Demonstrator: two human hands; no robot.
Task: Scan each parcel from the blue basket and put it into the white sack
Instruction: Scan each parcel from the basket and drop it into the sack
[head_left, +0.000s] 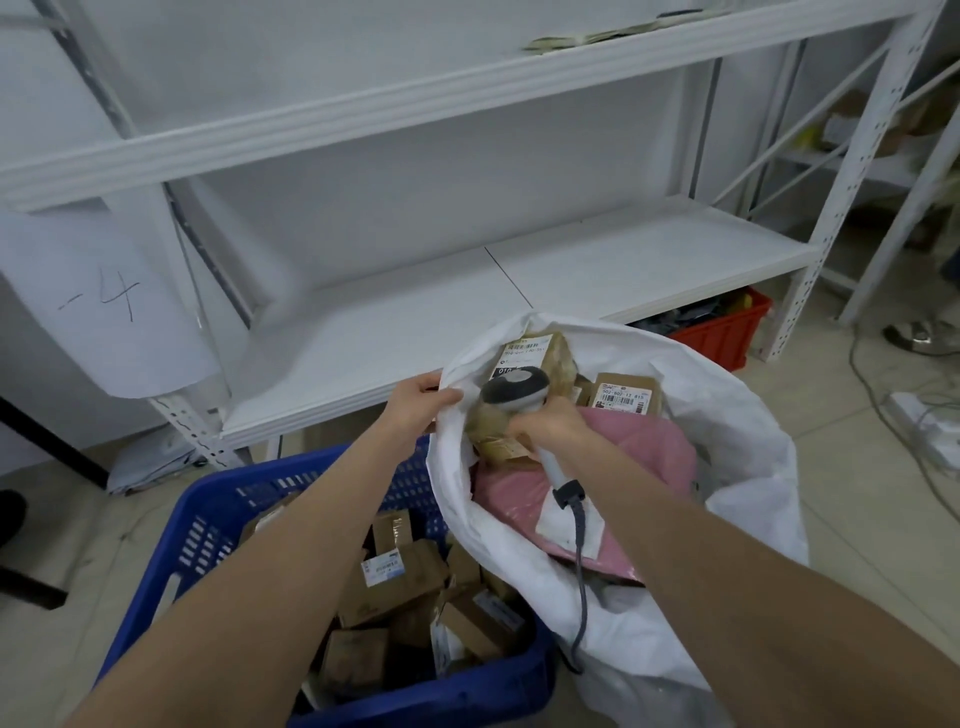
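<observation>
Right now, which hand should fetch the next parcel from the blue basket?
Left, probably: the left hand only pinches the rim of the white sack beside the blue basket; the right hand grips the scanner.

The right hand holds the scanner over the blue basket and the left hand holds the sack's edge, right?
Not quite. In the head view the right hand holds the scanner over the white sack, not the blue basket. The left hand does hold the sack's edge.
</observation>
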